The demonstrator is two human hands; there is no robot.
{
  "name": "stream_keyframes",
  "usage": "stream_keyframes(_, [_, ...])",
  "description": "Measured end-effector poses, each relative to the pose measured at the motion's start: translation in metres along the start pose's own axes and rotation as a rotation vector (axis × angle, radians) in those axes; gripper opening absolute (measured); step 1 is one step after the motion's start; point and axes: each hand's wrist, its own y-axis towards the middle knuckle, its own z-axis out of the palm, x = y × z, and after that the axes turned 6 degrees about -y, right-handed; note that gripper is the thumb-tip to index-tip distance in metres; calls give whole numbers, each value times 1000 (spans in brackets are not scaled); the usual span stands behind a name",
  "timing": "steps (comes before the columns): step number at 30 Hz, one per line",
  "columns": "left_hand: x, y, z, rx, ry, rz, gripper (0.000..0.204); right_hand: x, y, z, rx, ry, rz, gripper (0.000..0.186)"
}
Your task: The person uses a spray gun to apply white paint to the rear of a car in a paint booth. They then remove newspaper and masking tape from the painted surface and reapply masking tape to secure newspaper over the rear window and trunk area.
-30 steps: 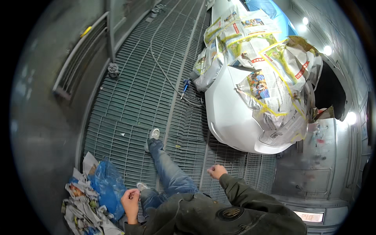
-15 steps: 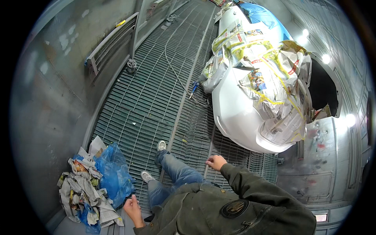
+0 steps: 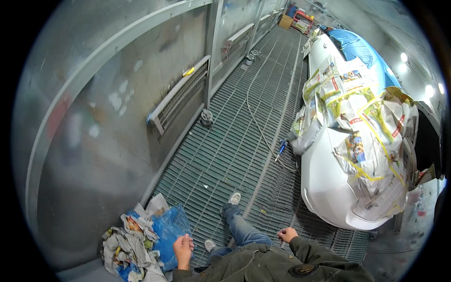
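Currently, crumpled blue plastic [image 3: 169,226] lies on the floor grating [image 3: 221,150] just left of my left hand [image 3: 183,250], the nearer one; my right hand [image 3: 288,234] stands well apart. Both show fingers [image 3: 282,232] curled closed, nothing visible inside. Since the earlier frame, the masked car [image 3: 328,190] has shifted rightward in view.

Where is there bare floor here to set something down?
Widest bare patch: the grated floor between the left wall and the pale hose, beyond the white scrap. Crowded: lower left, crumpled paper and blue plastic near the left hand; beside the paper-covered car, where the blue tool lies.
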Motion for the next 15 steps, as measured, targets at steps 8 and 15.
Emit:
stream_keyframes(8, [-107, 158, 137, 154, 240, 303, 10, 33, 113, -123, -269, 347, -111, 23])
stream_keyframes(15, [-227, 341, 224, 159, 505, 534, 18, 36, 134, -165, -332, 735, 174, 21])
